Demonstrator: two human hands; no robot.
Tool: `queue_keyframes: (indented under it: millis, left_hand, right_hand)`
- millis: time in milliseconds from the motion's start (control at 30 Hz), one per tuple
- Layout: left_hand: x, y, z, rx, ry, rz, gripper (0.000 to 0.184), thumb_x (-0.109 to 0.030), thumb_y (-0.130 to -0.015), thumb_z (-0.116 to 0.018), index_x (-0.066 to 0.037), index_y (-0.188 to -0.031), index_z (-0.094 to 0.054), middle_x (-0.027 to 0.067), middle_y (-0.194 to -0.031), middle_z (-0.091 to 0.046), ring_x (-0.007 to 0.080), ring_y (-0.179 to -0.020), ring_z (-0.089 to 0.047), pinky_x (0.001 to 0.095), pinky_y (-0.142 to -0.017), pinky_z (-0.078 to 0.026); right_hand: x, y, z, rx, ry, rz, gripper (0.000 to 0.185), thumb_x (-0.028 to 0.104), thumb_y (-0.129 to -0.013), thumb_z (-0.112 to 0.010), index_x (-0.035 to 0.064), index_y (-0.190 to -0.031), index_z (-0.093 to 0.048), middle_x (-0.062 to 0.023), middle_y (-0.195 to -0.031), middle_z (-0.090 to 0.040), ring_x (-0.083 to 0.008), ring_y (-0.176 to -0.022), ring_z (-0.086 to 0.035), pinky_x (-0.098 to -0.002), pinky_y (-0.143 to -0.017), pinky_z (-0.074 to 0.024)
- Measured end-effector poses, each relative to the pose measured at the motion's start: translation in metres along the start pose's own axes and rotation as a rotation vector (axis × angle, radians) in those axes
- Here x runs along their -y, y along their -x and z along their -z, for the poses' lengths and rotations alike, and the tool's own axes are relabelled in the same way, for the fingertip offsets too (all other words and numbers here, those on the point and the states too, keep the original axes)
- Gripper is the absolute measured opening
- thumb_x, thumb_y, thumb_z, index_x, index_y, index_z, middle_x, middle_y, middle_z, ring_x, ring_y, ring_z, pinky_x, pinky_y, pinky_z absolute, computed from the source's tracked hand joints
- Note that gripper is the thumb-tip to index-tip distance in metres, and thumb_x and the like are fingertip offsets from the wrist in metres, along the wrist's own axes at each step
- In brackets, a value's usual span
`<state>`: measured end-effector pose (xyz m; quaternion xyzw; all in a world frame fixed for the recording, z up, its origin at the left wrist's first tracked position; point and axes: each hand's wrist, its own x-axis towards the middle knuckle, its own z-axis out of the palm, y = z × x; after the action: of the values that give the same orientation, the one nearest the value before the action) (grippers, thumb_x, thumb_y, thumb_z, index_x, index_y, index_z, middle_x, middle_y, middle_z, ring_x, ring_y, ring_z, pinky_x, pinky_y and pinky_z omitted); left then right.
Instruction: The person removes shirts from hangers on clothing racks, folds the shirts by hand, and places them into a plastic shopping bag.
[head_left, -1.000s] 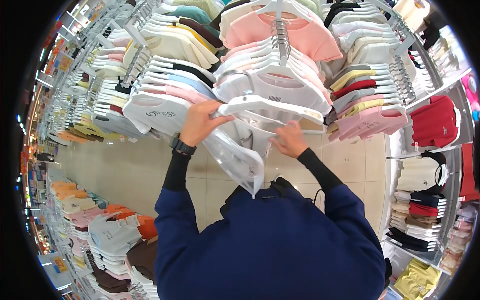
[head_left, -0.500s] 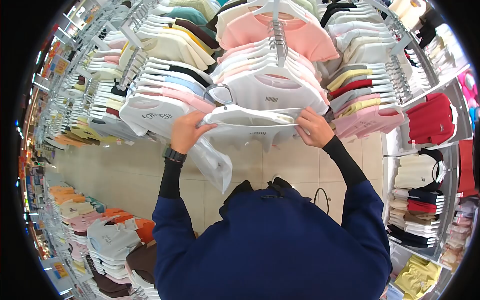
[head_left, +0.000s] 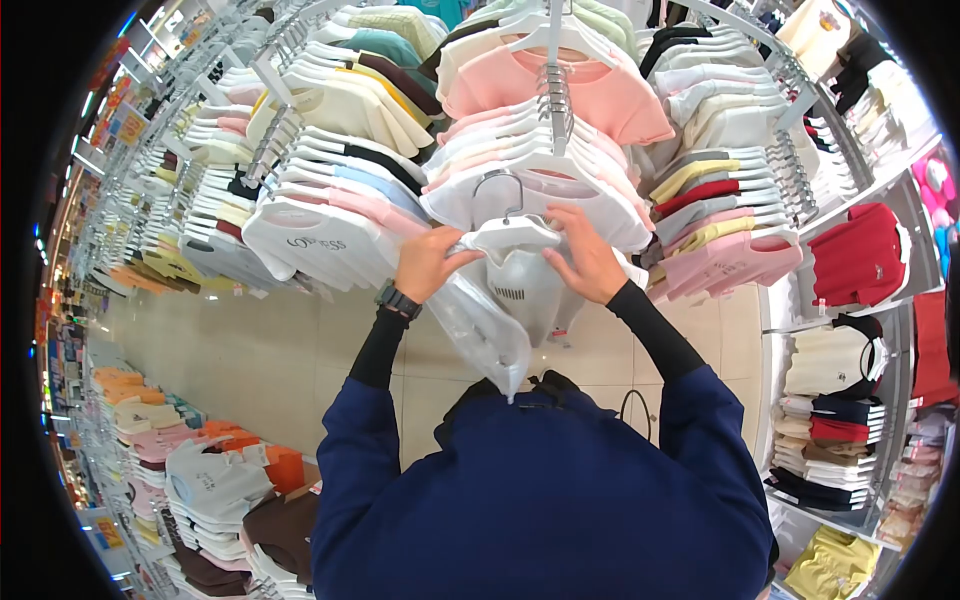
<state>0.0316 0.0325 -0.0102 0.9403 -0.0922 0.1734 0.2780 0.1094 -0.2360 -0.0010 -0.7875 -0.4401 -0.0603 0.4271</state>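
Between left hand (head_left: 425,268) and right hand (head_left: 592,260), a shirt (head_left: 524,288) droops from its crosswise hanger (head_left: 512,234) — left fingers (head_left: 463,261) pinching one end, right fingers (head_left: 570,217) bent at the other side, grip unclear. Beyond, nearer the right, its hook (head_left: 498,173) points toward the rail (head_left: 557,90).

One left hand (head_left: 430,263) and one right hand (head_left: 590,263) (two in all), one wristwatch (head_left: 399,299), one held white hanger (head_left: 514,233), one printed pale shirt (head_left: 527,297) and one clear plastic bag (head_left: 480,325) show in the middle. The racked garments (head_left: 612,88) run to dozens, too tightly packed for an exact count.
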Motion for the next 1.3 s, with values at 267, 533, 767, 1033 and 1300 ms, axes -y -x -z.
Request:
queue_keyframes:
  millis: [267, 533, 767, 1033, 1300]
  left_hand:
    - [-0.012, -0.043, -0.015, 0.059, -0.006, 0.005, 0.039, -0.043, -0.079, -0.072, -0.005, -0.084, -0.070, 0.0136, -0.074, -0.065, 0.0332, -0.069, -0.062, 0.0405, -0.061, -0.046]
    - [0.031, -0.065, -0.020, 0.013, -0.064, 0.045, 0.049, -0.049, -0.072, -0.077, -0.003, -0.086, -0.072, 0.0156, -0.073, -0.067, 0.0336, -0.070, -0.064, 0.0376, -0.065, -0.050]
    - [0.053, -0.065, -0.038, -0.044, -0.020, 0.031, 0.042, -0.044, -0.073, -0.078, -0.006, -0.090, -0.073, 0.0139, -0.079, -0.068, 0.0291, -0.077, -0.065, 0.0384, -0.068, -0.050]
    - [0.028, -0.076, -0.037, -0.050, -0.107, 0.052, 0.027, -0.039, -0.073, -0.077, -0.017, -0.089, -0.075, 0.0064, -0.068, -0.057, 0.0263, -0.070, -0.061, 0.0382, -0.064, -0.049]
    - [0.015, -0.063, -0.056, -0.032, -0.128, 0.167, 0.029, -0.042, -0.077, -0.074, -0.015, -0.087, -0.075, 0.0074, -0.066, -0.057, 0.0264, -0.064, -0.060, 0.0383, -0.058, -0.046]
  right_hand:
    - [-0.035, -0.007, 0.017, -0.016, 0.323, -0.041, 0.024, 0.021, -0.090, -0.060, 0.0050, -0.106, -0.052, -0.0119, -0.099, -0.057, -0.0339, -0.090, -0.058, -0.0429, -0.073, -0.0476]
    - [-0.074, -0.012, 0.028, -0.179, 0.311, -0.103, 0.028, 0.025, -0.092, -0.058, 0.0035, -0.110, -0.055, -0.0130, -0.101, -0.057, -0.0351, -0.089, -0.060, -0.0423, -0.075, -0.0475]
    - [-0.113, -0.007, 0.017, -0.157, 0.327, -0.078, 0.029, 0.027, -0.093, -0.057, 0.0040, -0.110, -0.055, -0.0140, -0.101, -0.059, -0.0363, -0.089, -0.061, -0.0439, -0.072, -0.0484]
    - [-0.097, -0.020, 0.019, -0.101, 0.313, -0.030, 0.023, 0.026, -0.091, -0.059, 0.0083, -0.106, -0.056, -0.0094, -0.097, -0.058, -0.0331, -0.087, -0.061, -0.0424, -0.070, -0.0486]
    - [-0.108, -0.015, 0.017, -0.101, 0.257, -0.017, 0.022, 0.024, -0.090, -0.061, 0.0077, -0.104, -0.057, -0.0095, -0.095, -0.059, -0.0337, -0.086, -0.061, -0.0434, -0.070, -0.0479]
